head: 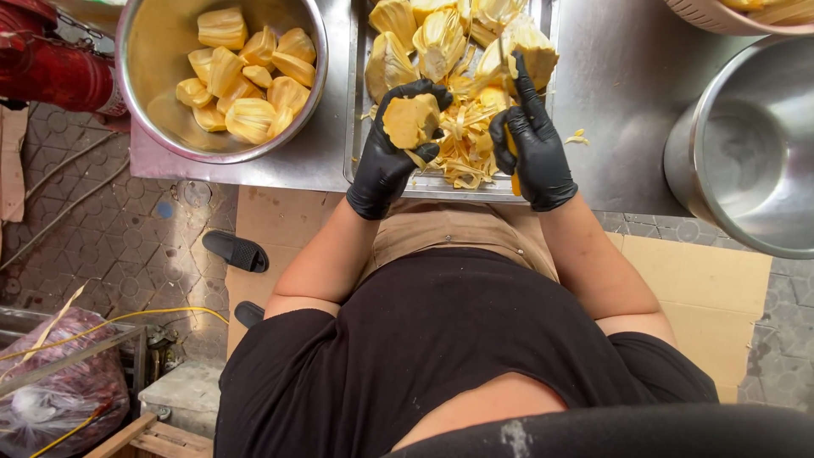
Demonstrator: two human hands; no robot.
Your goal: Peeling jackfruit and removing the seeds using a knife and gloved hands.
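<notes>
Nearest the camera is the person's own black shirt (458, 356), with a tan apron (458, 233) above it reaching to the near edge of the steel worktop (619, 93). Both hands wear black gloves and work over a shallow steel tray (354, 127) at the middle of the worktop's near edge. The left hand (392, 153) has its grip closed around a yellow jackfruit pod (411, 120), held just above the tray's near left part. The right hand (530, 144) has its grip closed on a thin yellow-handled tool (514, 174), forefinger stretched along it toward the heap; its tip is hard to make out. The tray holds more uncleaned pods (441, 38) toward its far side and a tangle of pale yellow fibres (466, 148) near the hands. At the worktop's left end stands a round steel bowl (140, 59) with cleaned yellow bulbs (246, 76) lying in it. At the right end a large steel pot (746, 144) overhangs the near edge, and a pink basket rim (721, 19) shows at the far right corner. Flattened brown cardboard (704, 297) lies on the patterned tile floor (127, 229) under the person, with a black sandal (236, 251) at its left edge. A red cylinder (51, 68) lies far left, and a clear plastic bag of dark scraps (59, 399) sits at the lower left.
</notes>
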